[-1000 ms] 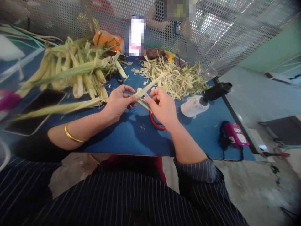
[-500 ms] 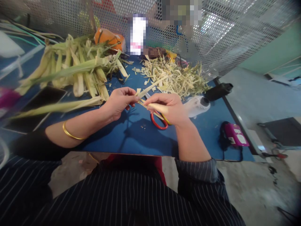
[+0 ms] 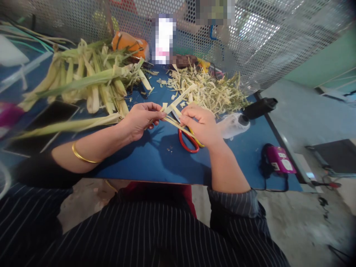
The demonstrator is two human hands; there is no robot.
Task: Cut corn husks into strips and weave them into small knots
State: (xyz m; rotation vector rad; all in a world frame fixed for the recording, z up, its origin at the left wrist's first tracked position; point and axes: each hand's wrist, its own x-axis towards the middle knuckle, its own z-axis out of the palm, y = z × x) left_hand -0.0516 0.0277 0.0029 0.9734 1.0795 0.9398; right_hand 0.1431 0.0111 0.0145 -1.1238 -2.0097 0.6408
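Observation:
Pale corn husk strips (image 3: 181,99) cross one another where my left hand (image 3: 144,118) pinches them between thumb and fingertips. My right hand (image 3: 198,122) is closed, thumb against forefinger, on the end of one strip just to the right. One strip points up and away, another runs down to the right under my right hand. Beneath that hand lie scissors (image 3: 188,142) with red and yellow handles on the blue table, partly covered. Behind is a heap of shredded husk strips (image 3: 214,91).
Whole corn husks (image 3: 91,79) are piled at the left, with one long husk nearer me. A clear plastic bottle (image 3: 234,124) and a black cylinder (image 3: 260,106) stand right of my hand. A purple box (image 3: 279,158) sits at the right edge. Perforated metal mesh (image 3: 183,22) rises behind.
My right hand has turned and shifted slightly, from holding a strip pointing down-left to pinching one nearer the crossing. My left hand keeps its pinch. More of the scissors shows.

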